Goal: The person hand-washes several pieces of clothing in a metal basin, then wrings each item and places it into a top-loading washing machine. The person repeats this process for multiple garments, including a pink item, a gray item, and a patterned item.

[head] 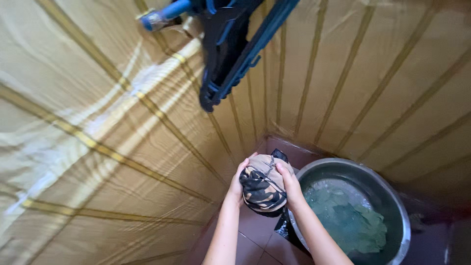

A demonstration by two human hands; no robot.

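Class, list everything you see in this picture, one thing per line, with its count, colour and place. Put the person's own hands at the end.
Bunched camouflage cloth: one, tan, black and grey, held up between both hands at lower centre.
Round metal basin: one, grey, on the floor at lower right.
Soaking green cloth: one, in the basin's water.
Hanging dark garments with blue trim: one bundle, at top centre.
Blue pipe end: one, top left of the garments.
Tiled wall: beige with gold lines, left and rear.
Floor tiles: reddish brown, at the bottom.
Left hand: gripping the cloth.
Right hand: gripping the cloth.
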